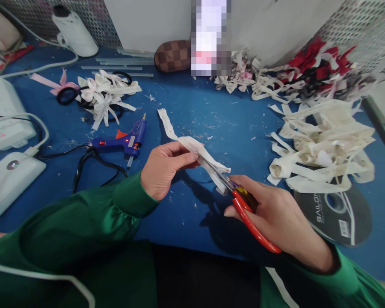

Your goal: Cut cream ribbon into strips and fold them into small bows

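My left hand pinches a strip of white ribbon between thumb and fingers, over the middle of the blue table. One end of the ribbon stretches away to the upper left, and the other part hangs toward my right hand. In my right hand is a pair of scissors with red handles. Their blades lie along the ribbon, with the tips close to my left thumb. Whether the blades have cut into the fabric I cannot tell.
A blue glue gun lies left of my left hand, its black cord beside it. Finished-looking bows with black hair ties sit behind it. White ribbon pieces are heaped at right, partly over a black spool. A white power bank stands far left.
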Demonstrator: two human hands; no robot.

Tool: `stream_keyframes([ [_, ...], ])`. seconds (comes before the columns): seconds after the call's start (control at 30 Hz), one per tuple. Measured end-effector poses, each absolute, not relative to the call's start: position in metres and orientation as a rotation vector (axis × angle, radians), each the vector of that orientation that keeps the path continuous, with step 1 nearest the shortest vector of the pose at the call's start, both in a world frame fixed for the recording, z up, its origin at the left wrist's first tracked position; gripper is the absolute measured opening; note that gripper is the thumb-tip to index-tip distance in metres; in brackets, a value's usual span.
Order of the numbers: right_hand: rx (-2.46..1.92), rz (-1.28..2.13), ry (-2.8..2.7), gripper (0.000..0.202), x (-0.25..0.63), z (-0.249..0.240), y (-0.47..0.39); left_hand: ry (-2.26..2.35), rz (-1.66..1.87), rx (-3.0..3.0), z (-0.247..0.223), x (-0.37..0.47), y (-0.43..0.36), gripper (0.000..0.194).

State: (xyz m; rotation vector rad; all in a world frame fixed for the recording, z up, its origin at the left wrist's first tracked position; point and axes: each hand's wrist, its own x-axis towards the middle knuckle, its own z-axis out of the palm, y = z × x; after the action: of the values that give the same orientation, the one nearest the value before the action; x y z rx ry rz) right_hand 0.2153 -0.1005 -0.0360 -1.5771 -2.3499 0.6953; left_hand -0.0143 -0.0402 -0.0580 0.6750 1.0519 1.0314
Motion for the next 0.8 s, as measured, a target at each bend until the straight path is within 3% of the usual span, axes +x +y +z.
stream_keyframes([
  [0.8, -1.58, 0.905, -2.303, 0.032, 0.2121, -0.0342, -0.1032, 1.068, 0.979, 0.724, -0.0592, -0.0154, -0.042, 0.027],
])
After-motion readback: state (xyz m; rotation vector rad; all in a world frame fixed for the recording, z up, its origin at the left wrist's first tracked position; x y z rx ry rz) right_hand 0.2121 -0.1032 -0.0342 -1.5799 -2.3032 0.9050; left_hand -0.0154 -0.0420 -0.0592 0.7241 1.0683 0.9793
